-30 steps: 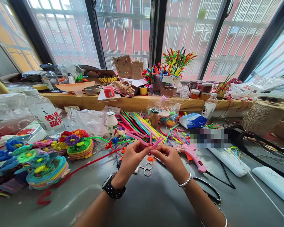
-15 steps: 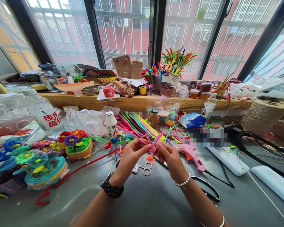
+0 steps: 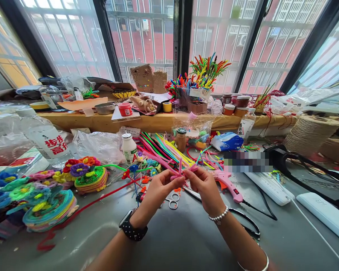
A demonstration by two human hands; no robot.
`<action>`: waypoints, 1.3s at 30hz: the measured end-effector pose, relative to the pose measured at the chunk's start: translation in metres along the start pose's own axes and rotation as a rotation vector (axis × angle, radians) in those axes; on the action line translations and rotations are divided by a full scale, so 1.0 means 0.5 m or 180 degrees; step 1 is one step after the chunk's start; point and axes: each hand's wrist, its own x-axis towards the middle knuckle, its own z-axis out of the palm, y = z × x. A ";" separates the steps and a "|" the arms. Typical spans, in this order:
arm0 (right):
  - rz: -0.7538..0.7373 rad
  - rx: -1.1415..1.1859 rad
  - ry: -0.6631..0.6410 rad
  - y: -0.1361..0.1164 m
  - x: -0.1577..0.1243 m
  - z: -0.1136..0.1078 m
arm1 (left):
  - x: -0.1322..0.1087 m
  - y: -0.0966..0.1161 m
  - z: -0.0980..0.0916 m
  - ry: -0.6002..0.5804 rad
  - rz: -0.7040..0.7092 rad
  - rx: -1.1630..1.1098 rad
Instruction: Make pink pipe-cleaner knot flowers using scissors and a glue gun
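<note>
Pink pipe cleaners (image 3: 180, 165), bent into loops with loose ends sticking up, are pinched between my two hands above the grey table. My left hand (image 3: 162, 188) grips them from the left, thumb on the near side. From the right, my right hand (image 3: 205, 188) closes thumb and fingers on the same pink stems. Part of the looped middle hides behind my fingertips. Small scissors (image 3: 173, 201) lie on the table between my wrists. Behind my hands spreads a bundle of coloured pipe cleaners (image 3: 158, 145).
A pink glue gun (image 3: 228, 184) lies to the right, beside black-handled scissors (image 3: 252, 226) and a white power strip (image 3: 271, 188). Fuzzy flower pieces (image 3: 51, 203) are heaped at the left. A white bottle (image 3: 129, 148) and a brown jar (image 3: 180, 140) stand behind.
The pink stems have turned in my fingers: the round loop that faced me now looks flatter, with one end pointing up. My hands stay close together; the view has shifted slightly.
</note>
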 end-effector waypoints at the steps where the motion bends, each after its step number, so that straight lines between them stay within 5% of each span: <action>1: 0.0009 -0.0028 -0.0060 0.000 0.000 0.001 | 0.000 -0.001 0.001 -0.0035 -0.0015 -0.0017; 12: 0.0039 -0.0654 -0.0649 -0.006 0.003 -0.014 | 0.008 -0.004 -0.015 -0.0561 -0.0466 0.0089; 16: 0.0080 -0.0426 -0.0311 -0.005 0.000 -0.011 | 0.001 0.010 -0.010 -0.0422 -0.0323 -0.0106; 21: 0.0215 -0.0356 -0.0446 -0.006 0.004 -0.017 | -0.001 0.018 -0.008 -0.0144 -0.0211 0.0019; 32: -0.1027 -0.1692 -0.0474 -0.021 0.006 -0.035 | 0.010 -0.018 -0.014 -0.0624 -0.0422 0.0308; 39: -0.0021 -0.0532 -0.0393 -0.015 0.010 -0.028 | 0.001 0.004 -0.021 -0.0894 -0.0258 0.0161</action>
